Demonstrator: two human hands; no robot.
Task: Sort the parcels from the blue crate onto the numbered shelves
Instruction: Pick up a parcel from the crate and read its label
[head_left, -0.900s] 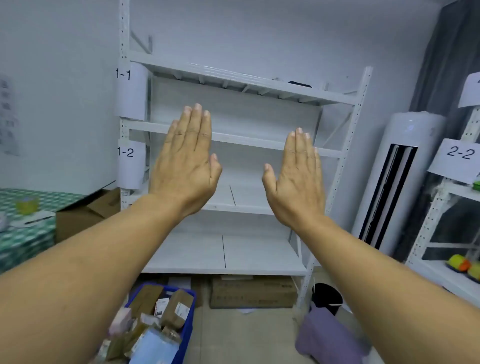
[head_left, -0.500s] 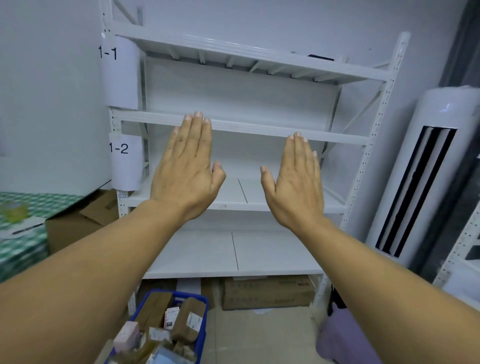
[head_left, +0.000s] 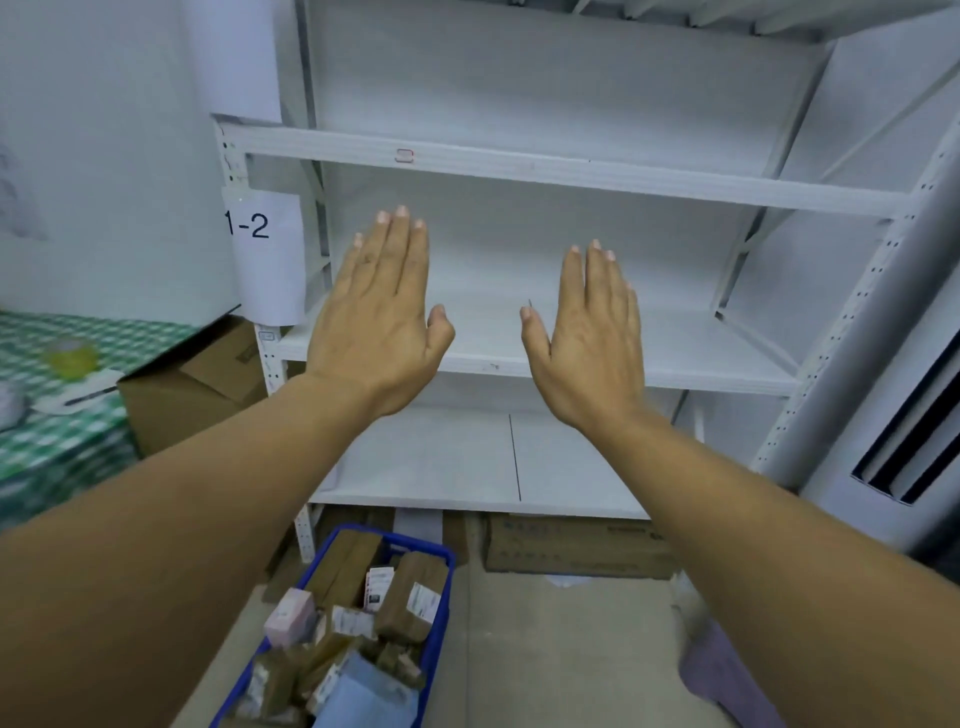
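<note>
Nearer the rack (head_left: 519, 166) now, the left hand (head_left: 376, 322) and right hand (head_left: 587, 338) hover flat, fingers straight and empty, while parcels (head_left: 410, 592) crowd the blue crate (head_left: 415, 543) below the rack, their blurred labels possibly easy to misread and misshelve.

Brown parcels (head_left: 410, 597) heaped in blue crate (head_left: 441, 587) below white shelves (head_left: 571, 176)

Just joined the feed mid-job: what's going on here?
A person holds both hands out flat before the white shelf rack, which carries the 1-2 label. The left hand and right hand have straight fingers and hold nothing. The blue crate on the floor below is full of parcels; neither hand has one yet.
</note>
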